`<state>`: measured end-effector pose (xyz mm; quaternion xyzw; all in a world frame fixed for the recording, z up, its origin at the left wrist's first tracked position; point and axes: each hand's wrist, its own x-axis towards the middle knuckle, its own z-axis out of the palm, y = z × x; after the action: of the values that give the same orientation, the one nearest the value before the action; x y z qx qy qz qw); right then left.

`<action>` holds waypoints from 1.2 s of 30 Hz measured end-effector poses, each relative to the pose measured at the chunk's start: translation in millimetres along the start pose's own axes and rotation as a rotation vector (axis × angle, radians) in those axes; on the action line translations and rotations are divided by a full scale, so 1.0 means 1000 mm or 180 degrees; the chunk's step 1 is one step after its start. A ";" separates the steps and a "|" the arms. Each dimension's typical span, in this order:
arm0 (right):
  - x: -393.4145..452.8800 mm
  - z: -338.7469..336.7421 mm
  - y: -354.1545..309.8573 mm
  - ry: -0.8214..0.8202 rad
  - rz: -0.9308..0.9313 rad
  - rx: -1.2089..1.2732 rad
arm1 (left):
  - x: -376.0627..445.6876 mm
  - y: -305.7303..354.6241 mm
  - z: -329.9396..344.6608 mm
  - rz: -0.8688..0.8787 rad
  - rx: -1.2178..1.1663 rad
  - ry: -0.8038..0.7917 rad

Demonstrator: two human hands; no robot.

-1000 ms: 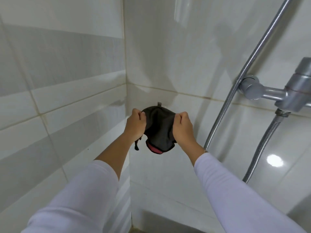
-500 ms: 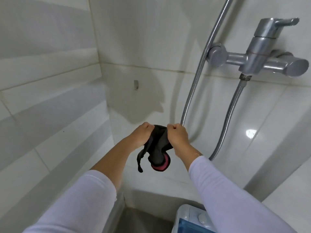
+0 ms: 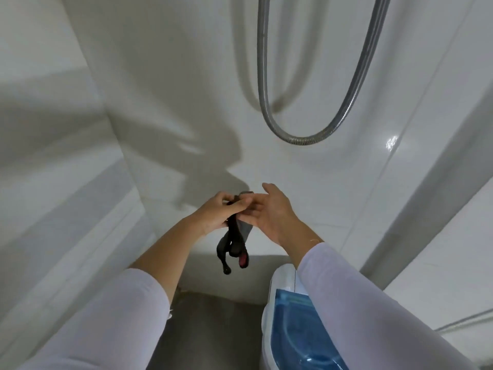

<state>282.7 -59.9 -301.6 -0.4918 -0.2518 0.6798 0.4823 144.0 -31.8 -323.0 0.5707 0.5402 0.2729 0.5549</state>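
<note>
A small dark cloth (image 3: 234, 247) with a red-pink edge and a thin dangling strap hangs in front of the white tiled wall. My left hand (image 3: 217, 213) pinches its top between thumb and fingers. My right hand (image 3: 272, 212) is just to the right of the cloth's top, its fingers loosely spread and touching the cloth near my left fingertips without gripping it. Both arms wear white sleeves.
A metal shower hose (image 3: 301, 137) loops down the wall above my hands. A white appliance with a blue transparent lid (image 3: 296, 324) stands on the grey floor (image 3: 213, 332) under my right arm. Tiled walls meet in a corner at the left.
My view has tilted down, so the tap has left the frame. Both hands came lower. My right hand has let go of the cloth and spread; the cloth now hangs from my left hand.
</note>
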 end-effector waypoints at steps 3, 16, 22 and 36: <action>0.025 -0.026 0.036 -0.0176 -0.0046 0.0039 | 0.022 -0.045 0.012 0.0125 0.0115 0.0011; 0.011 -0.137 0.125 0.0506 -0.1260 -0.1752 | 0.009 -0.110 0.065 0.0713 -0.0046 -0.0179; -0.033 -0.165 0.151 0.0090 -0.1160 -0.1891 | -0.029 -0.090 0.105 0.0799 -0.0063 -0.0469; -0.129 -0.238 0.128 0.0752 -0.1258 -0.2478 | -0.065 -0.081 0.199 0.0751 0.1095 -0.1329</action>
<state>454.0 -259.8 -443.5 -0.6533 -0.5211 0.3686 0.4073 282.4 -174.6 -426.6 0.7591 0.3826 0.1166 0.5136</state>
